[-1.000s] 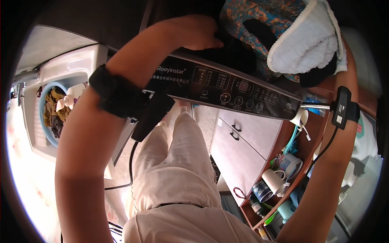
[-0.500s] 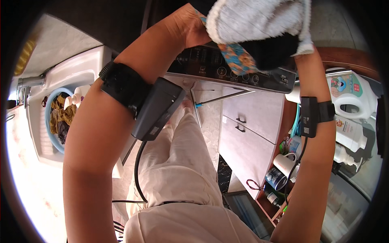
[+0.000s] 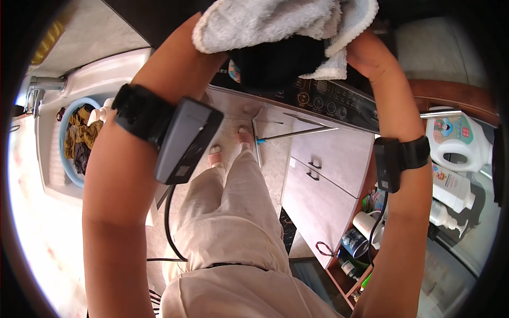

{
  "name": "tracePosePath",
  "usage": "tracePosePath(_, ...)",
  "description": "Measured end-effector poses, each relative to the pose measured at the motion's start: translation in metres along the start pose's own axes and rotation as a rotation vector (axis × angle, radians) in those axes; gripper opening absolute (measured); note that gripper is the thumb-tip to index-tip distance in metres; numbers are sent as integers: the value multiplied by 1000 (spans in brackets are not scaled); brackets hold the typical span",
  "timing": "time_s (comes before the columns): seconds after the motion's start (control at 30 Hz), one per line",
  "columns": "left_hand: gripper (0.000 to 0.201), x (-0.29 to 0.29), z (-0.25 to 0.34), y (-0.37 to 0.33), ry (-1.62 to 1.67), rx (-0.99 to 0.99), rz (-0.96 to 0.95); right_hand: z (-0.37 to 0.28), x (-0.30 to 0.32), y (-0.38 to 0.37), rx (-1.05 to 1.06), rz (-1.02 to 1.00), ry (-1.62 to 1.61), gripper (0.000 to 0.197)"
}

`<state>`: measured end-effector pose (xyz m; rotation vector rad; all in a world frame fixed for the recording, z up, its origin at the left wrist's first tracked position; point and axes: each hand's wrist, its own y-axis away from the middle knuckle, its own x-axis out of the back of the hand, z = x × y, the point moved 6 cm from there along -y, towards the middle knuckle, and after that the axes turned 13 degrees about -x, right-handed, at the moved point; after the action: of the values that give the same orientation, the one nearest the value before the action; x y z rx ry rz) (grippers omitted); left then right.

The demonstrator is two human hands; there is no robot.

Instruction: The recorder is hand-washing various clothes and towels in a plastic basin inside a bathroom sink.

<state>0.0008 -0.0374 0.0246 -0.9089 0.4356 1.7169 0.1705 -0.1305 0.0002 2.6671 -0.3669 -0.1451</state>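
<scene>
A white-grey fluffy cloth (image 3: pixel 270 21) is bunched at the top of the view, with a black cloth (image 3: pixel 281 61) hanging beneath it. A small bit of blue and orange patterned fabric (image 3: pixel 234 71) peeks out at the lower left of the bundle. My right hand (image 3: pixel 366 53) is bent in against the fluffy cloth's right edge, its fingers curled out of sight behind the fabric. The cloth covers my left hand; only the wrist and forearm show at the bundle's left. Just below the bundle runs the dark control panel (image 3: pixel 328 100) of an appliance.
On the left, a white sink (image 3: pixel 53 153) holds a blue basin (image 3: pixel 64 143) with brown and dark clothes. A white jug (image 3: pixel 461 138) and bottles stand at right. Below the panel are a pale cabinet (image 3: pixel 328 180) and a mop-like pole (image 3: pixel 297 133). Both forearms carry strapped devices with cables.
Both hands and the cloth bundle have shifted left across the control panel. More of my right hand shows now, while my left hand has gone behind the cloth. Most of the patterned fabric is now hidden.
</scene>
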Motion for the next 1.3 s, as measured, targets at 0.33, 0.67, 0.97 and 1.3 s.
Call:
tracePosePath(0.33, 41, 85, 96, 72, -133, -201, 254, 14, 36, -66, -366, -129, 700, 52)
tracePosePath(0.67, 41, 118, 98, 108, -49, -199, 470, 133, 94, -194, -647, -486, 1148, 46)
tracePosePath(0.97, 42, 130, 79, 118, 78, -193, 552, 187, 105, -268, -756, -556, 1426, 45)
tracePosePath(1.3, 42, 116, 58, 117, 171, -208, 556, 203, 91, -304, -713, -584, 1520, 44)
